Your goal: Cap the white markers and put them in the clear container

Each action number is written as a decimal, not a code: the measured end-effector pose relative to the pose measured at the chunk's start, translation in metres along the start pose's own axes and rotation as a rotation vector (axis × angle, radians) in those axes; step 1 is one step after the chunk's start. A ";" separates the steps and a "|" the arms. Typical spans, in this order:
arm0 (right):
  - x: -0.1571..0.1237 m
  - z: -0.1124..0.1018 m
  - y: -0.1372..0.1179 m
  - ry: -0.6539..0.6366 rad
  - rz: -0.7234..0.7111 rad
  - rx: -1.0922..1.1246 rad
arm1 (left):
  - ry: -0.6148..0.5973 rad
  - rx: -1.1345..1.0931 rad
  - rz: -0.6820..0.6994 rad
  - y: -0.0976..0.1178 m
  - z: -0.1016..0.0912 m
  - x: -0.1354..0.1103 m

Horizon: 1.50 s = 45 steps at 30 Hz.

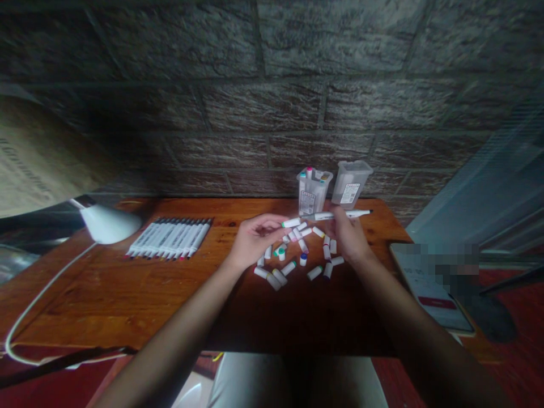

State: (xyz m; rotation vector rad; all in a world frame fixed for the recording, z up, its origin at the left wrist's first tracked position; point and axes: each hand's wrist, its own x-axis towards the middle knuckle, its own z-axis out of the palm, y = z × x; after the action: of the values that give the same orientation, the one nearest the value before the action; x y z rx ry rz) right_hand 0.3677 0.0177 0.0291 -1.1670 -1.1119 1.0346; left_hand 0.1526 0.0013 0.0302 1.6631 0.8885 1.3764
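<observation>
My left hand (258, 238) pinches a white marker cap (291, 223) with a green end. In my right hand (349, 235) is a white marker (321, 216), lying level, its left tip pointing at the cap and a small gap seeming to part them. Below and between my hands, several loose white caps (302, 259) with green, blue, yellow and purple ends are scattered on the wooden table (178, 306). To the left, a row of capped-looking white markers (170, 238) lies side by side.
Behind my hands stand a clear plastic box (314, 192) with a few markers or caps in it and a second clear box (352, 184). A white lamp base (108, 222) with a cable is at left, a tablet (433, 289) at right. A brick wall (272, 113) rises behind.
</observation>
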 end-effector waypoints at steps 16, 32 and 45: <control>-0.015 0.015 -0.013 -0.209 0.154 0.131 | 0.052 -0.058 -0.057 0.007 0.008 -0.004; -0.020 0.024 -0.018 -0.195 0.154 0.352 | -0.073 -0.315 -0.235 0.003 0.009 -0.005; -0.018 0.011 -0.022 -0.115 -0.075 -0.179 | -0.217 -0.226 -0.335 0.007 0.008 -0.003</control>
State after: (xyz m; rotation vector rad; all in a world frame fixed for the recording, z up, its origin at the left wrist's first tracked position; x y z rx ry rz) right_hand 0.3544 -0.0006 0.0495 -1.2087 -1.3518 0.9693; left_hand 0.1605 -0.0059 0.0346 1.3867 0.8091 1.0078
